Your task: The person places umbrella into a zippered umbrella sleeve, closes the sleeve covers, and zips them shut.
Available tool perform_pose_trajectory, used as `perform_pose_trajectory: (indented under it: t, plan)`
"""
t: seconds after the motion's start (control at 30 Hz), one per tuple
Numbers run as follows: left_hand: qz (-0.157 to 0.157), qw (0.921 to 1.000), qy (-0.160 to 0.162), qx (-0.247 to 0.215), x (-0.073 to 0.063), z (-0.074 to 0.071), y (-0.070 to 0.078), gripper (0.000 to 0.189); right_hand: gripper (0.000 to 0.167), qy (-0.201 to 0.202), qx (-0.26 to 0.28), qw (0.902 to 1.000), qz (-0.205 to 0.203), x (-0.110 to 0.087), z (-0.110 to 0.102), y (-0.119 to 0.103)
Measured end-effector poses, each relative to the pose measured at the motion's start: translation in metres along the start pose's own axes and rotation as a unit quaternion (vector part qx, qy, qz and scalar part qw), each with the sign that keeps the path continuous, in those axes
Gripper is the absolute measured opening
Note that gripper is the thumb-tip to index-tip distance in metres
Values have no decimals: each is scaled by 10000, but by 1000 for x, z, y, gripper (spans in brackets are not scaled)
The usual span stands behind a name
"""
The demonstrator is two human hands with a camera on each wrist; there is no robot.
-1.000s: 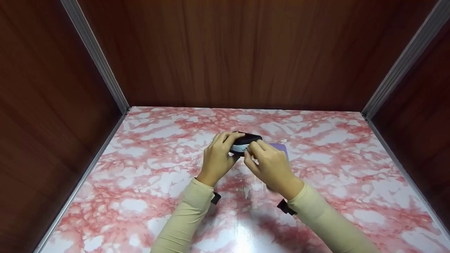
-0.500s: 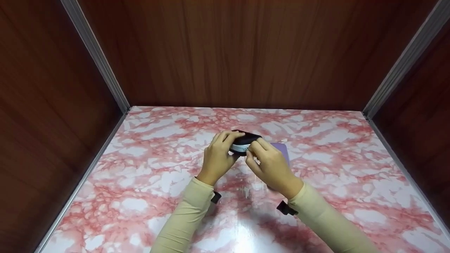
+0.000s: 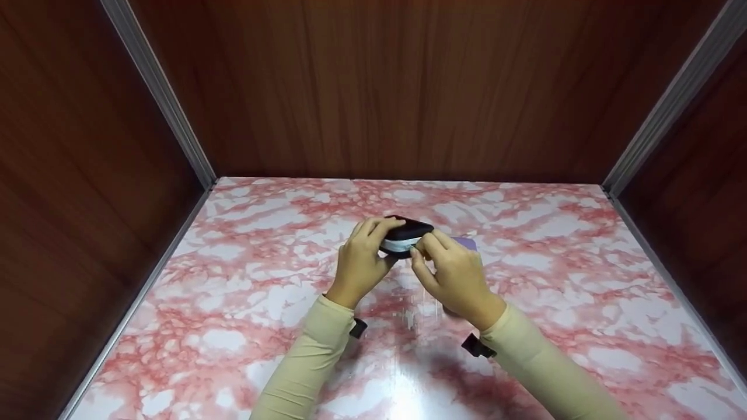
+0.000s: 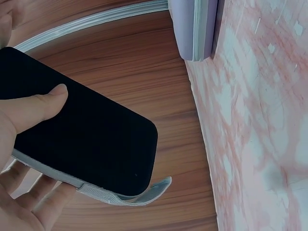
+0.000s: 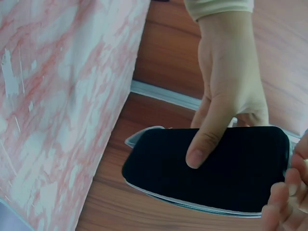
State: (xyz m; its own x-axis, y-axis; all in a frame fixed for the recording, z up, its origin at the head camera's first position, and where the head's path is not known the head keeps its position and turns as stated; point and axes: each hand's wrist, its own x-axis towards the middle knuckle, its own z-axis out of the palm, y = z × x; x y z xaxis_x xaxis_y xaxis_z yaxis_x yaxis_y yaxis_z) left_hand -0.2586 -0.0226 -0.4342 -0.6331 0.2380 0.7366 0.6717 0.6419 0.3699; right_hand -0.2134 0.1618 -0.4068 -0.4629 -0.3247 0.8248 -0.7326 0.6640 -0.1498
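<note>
The left hand (image 3: 360,262) grasps a black case (image 3: 409,231) held up above the table, its thumb (image 4: 44,107) laid flat across one dark face and its other fingers reaching round to the opposite side. A pale zip band (image 3: 397,245) runs along the rim, showing in the head view between the left fingers and the right ones. The right hand (image 3: 456,274) has its fingers (image 5: 284,199) bent in against the end of the case, thumb and forefinger pinching at the rim where the band meets them; the exact bit between those tips is hidden. At the end well apart from the right fingers, on the left fingers' side, a grey fabric loop (image 4: 155,193) sticks out. The case's contents are hidden between its two black faces, and how far the zip is undone cannot be told.

Just past the right knuckles, partly covered by them in the head view, a lavender object (image 3: 468,242) rests on the marbled table (image 3: 262,338); the left wrist view shows a pale strip along its side. What it holds, if it is a container, cannot be told.
</note>
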Motion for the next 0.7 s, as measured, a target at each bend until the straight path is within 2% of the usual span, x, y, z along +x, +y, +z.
perform_pose_trajectory:
  t: [0.1,0.43,0.7]
  plan:
    - [47,10000,16,16,0,0,0,56,15,1,69,10000,28,-1,2,1]
    - [42,9998,19,-185,-2,0,-4,59,11,83,986,9951,78,-1,6,7]
    - [75,9998,28,-181,-1,-1,-5,61,12,30,983,9951,123,-1,4,10]
